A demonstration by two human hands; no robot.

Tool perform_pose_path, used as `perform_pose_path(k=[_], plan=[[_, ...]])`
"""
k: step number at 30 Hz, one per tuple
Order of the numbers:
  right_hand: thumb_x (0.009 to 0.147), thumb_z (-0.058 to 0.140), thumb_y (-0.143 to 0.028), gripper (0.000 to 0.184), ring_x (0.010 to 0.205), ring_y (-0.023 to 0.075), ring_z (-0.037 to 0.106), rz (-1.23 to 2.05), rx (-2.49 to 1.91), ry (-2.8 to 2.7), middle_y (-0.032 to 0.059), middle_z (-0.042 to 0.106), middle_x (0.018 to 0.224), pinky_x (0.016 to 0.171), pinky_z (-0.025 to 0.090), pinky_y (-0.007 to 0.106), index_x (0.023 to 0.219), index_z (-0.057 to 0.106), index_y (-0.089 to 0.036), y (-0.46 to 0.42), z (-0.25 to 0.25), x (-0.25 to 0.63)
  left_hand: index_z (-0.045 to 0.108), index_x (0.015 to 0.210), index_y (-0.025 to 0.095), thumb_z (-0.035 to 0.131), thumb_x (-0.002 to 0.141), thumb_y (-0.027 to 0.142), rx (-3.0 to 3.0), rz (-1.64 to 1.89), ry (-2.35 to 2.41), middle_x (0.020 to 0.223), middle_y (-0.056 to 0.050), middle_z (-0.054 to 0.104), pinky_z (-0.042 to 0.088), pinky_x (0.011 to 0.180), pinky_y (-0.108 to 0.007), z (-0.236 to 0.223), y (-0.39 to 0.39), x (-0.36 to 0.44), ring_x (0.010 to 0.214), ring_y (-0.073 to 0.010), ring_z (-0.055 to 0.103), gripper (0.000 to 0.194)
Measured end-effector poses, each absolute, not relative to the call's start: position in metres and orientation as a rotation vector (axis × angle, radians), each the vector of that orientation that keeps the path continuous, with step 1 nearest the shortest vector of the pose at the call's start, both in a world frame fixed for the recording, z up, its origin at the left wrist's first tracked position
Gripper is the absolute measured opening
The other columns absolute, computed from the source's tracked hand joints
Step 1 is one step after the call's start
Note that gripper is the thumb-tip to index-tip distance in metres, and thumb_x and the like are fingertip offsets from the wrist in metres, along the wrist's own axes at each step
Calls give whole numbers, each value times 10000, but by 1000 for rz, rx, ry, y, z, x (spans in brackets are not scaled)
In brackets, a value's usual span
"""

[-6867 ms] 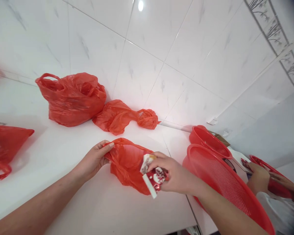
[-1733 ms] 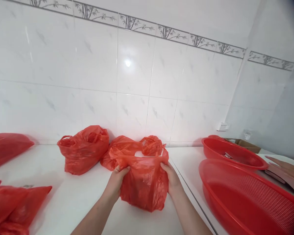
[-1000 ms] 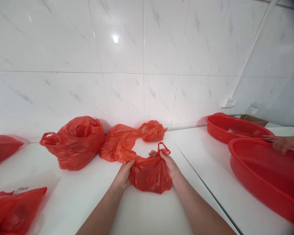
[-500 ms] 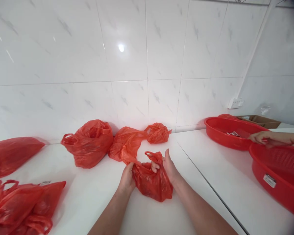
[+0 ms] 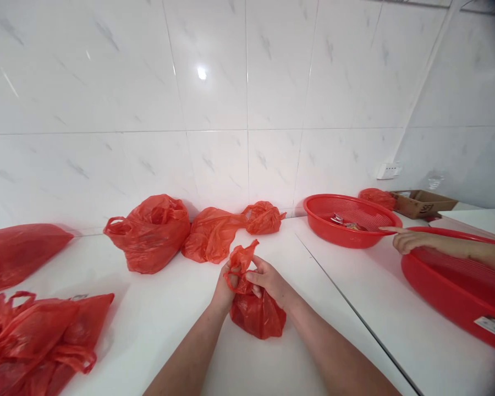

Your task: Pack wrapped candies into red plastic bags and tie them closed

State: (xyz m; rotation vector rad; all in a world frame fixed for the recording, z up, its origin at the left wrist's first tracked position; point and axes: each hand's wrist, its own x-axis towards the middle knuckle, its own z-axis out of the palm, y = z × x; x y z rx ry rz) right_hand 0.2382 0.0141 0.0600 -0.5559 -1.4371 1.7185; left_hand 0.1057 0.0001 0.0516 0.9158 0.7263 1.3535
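A filled red plastic bag point(image 5: 258, 316) rests on the white table in front of me, its neck gathered upward and its contents hidden. My left hand point(image 5: 224, 289) is closed around the bag's gathered top from the left. From the right, my right hand point(image 5: 270, 283) pinches the same neck, thumb and fingers pressed on the plastic. A loop of the bag's handle shows between the two hands. Just beyond lies a loose, crumpled red bag point(image 5: 209, 236), with a small knotted red bag point(image 5: 264, 217) against the wall.
Left stand a bulging red bag point(image 5: 150, 236), a long red bag point(image 5: 20, 254) and several piled red bags point(image 5: 45, 335). On the right are two red basins; another person's hand point(image 5: 416, 240) touches the farther basin point(image 5: 346, 236), above the nearer basin point(image 5: 441, 294). A cardboard box point(image 5: 423, 206) sits behind.
My hands have drawn together and gathered the bag's top into a narrow neck. On the right, the other person's hand and the farther basin have shifted left.
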Motion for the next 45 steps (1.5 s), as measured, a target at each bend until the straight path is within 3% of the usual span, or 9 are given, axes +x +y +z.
perform_pose_path(k=[4,7,12,17,21,25,34,38,45], plan=[[702,708,-440,291,356,64,383,1632,-613,-1235,-99,442,391,556,431,267,760,591,-180,24,45,234,591,742,181,652,690,182,1152,1307,854,564,-11,623,418,550,-259,53,1,108,533,-162,576,80],[681,701,-470,356,355,66,373,1622,-711,-1085,-91,410,374,577,449,283,574,505,-192,29,40,236,580,928,194,622,722,179,1160,1374,899,704,-5,646,452,651,-282,50,-1,109,603,-152,585,211],[761,620,-464,485,405,97,447,1592,-800,-1114,-30,429,347,530,406,259,414,403,-203,30,39,239,482,1277,285,721,678,204,1489,1648,1137,1300,-57,508,357,976,-330,51,-11,109,1095,-215,513,650],[763,632,-427,347,354,76,357,1566,-799,-1144,-74,408,355,567,433,275,533,520,-194,27,40,240,654,836,245,590,803,249,1675,1641,1297,913,-42,618,380,871,-317,51,-9,106,908,-219,541,72],[782,583,-542,414,445,107,447,1738,-635,-1151,-30,476,424,605,437,278,582,569,-179,24,47,246,576,708,225,520,852,328,1579,1614,1434,740,-20,574,390,729,-301,40,0,101,732,-194,517,186],[794,435,-694,587,492,111,476,1859,-512,-1010,-15,547,554,632,442,287,929,677,-176,25,52,251,565,729,215,505,860,371,1528,1576,1470,726,-13,586,401,704,-289,32,5,97,703,-178,523,213],[698,683,-245,509,791,151,615,1437,-723,-1444,3,665,946,768,475,310,1189,550,-260,26,52,252,592,865,203,480,871,409,1573,1573,1455,875,-16,636,435,691,-277,37,3,97,758,-172,564,234],[711,602,-193,461,721,143,586,1017,-1050,-1610,-24,634,835,703,471,293,1162,549,-269,30,46,255,477,714,209,419,906,409,1720,1526,1520,615,44,485,383,562,-244,41,-2,103,578,-134,455,283],[753,486,-169,200,776,149,582,542,-1374,-1681,-10,673,860,723,422,280,842,646,-250,34,42,259,486,733,207,457,895,335,1918,1487,1530,678,26,542,403,625,-254,37,-9,116,641,-136,495,208]])
